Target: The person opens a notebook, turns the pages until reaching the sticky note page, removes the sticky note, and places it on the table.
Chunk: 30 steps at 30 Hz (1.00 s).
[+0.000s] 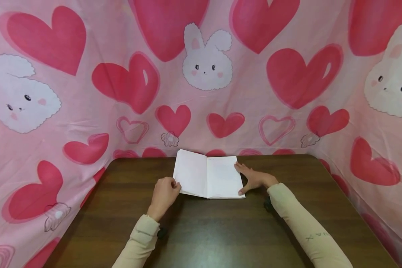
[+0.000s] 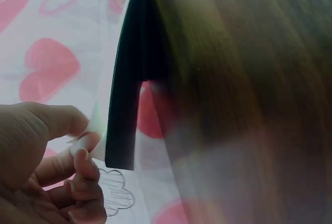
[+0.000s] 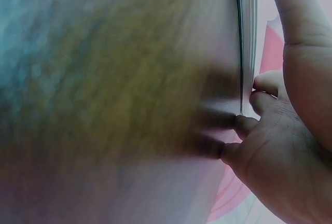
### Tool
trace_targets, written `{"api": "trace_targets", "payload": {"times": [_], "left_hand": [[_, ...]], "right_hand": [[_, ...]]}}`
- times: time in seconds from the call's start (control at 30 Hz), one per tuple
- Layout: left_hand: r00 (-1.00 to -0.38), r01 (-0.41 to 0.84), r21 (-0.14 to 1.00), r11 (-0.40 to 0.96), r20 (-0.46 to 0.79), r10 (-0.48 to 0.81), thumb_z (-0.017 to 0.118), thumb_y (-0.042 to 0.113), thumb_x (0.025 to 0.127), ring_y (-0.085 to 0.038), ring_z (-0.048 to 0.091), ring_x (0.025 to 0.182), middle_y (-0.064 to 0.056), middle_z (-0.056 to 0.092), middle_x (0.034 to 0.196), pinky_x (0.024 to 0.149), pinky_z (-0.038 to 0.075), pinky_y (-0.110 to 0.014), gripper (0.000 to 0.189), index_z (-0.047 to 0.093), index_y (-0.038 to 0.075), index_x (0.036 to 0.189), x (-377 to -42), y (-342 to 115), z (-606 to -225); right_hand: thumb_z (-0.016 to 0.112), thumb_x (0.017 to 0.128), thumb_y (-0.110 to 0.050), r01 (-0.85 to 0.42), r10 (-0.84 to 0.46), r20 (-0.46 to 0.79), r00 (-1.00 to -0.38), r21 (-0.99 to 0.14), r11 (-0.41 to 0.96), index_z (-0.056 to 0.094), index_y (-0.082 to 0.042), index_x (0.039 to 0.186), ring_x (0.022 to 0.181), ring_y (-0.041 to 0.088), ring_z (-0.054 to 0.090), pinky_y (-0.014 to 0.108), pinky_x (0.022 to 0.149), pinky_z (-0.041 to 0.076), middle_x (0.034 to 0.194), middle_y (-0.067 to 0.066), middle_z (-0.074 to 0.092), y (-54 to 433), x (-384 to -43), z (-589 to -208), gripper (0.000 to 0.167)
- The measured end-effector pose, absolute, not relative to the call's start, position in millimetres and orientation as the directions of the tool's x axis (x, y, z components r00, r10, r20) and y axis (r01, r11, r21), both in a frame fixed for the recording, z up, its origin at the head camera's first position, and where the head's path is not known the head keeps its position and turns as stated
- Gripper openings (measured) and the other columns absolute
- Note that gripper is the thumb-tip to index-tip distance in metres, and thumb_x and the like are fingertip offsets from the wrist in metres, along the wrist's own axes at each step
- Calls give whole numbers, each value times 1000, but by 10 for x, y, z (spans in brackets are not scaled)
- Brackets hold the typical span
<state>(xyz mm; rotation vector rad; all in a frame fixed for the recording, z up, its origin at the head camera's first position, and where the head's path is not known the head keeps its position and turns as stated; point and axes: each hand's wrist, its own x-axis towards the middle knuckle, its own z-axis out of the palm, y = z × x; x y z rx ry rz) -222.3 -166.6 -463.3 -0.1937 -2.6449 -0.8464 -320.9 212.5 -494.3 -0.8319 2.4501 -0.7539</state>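
An open book (image 1: 225, 176) with blank white pages lies at the table's far edge in the head view, its left half raised and tilted. My left hand (image 1: 165, 193) pinches the lower left corner of a page between thumb and index finger. In the left wrist view the page (image 2: 99, 149) stands beside the dark cover (image 2: 124, 105), the other fingers curled below the pinch. On the opposite side, my right hand (image 1: 252, 178) rests along the book's right edge, thumb and fingers spread. The right wrist view shows its fingertips (image 3: 244, 125) by the page edges (image 3: 249, 42).
The brown wooden table (image 1: 204, 230) reflects light near its front. A pink cloth (image 1: 201, 104) with red hearts and white rabbits hangs behind it and on both sides. Both forearms, in beige sleeves (image 1: 305, 227), reach across the table.
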Motion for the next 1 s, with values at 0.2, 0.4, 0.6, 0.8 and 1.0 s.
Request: {"api": "trace_targets", "payload": {"times": [0.2,0.4,0.6,0.8,1.0], "left_hand": [[-970,127,547,828,244,-13,69,7,85,-14,37,51,3,39,52,46,33,-29,39,50,11,51,-2254,-1736,-4718],[-995,32,526,850,97,-22,68,8,83,-17,41,51,-1,41,52,46,34,-30,36,50,9,51,-2295,-1764,-4787],[-1000,-28,494,869,-4,-29,71,11,84,-17,43,51,-2,43,51,47,36,-29,38,51,8,52,-2347,-1785,-4859],[-998,-15,334,942,57,-37,79,17,82,-29,57,66,-16,59,69,58,52,-42,29,62,-3,72,-2402,-1695,-4813],[-985,32,116,993,170,12,79,28,85,-41,56,97,-27,58,100,83,52,-51,44,62,-9,102,-2475,-1456,-4768]], "right_hand": [[86,79,-43,-412,-652,-231,-722,-613,674,0,2,161,154,47,-8,69,119,-2,169,24,-6,2117,-3216,-4958,127],[87,79,-41,-404,-655,-229,-720,-629,664,0,3,161,154,48,-10,69,118,-3,168,25,-8,2122,-3211,-4957,127],[86,80,-40,-404,-658,-234,-716,-629,664,-1,4,161,153,48,-10,69,118,-3,168,25,-8,2119,-3196,-4937,127],[87,80,-39,-398,-651,-237,-721,-627,669,-1,3,161,154,48,-10,69,118,-3,168,25,-8,2126,-3197,-4922,127],[86,80,-40,-405,-657,-238,-715,-624,668,-1,3,161,153,48,-10,70,118,-2,168,25,-8,2119,-3198,-4931,127]]}}
